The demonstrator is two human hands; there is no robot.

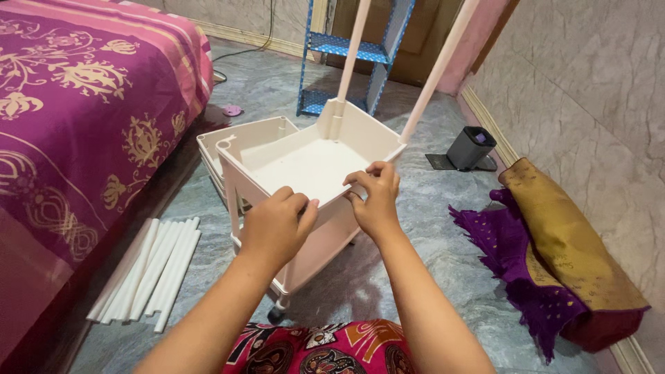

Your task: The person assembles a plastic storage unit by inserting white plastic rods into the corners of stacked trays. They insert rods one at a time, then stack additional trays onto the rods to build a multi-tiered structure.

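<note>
Cream plastic trolley shelf tray carries two white poles, both hands, left hand and right hand, gripping its near rim; spare white tubes lie unfitted on floor.

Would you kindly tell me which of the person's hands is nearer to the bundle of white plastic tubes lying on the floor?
Left. The left hand grips the cream plastic tray's near edge, up and right of the white plastic tubes; the right hand holds the same edge farther right.
</note>
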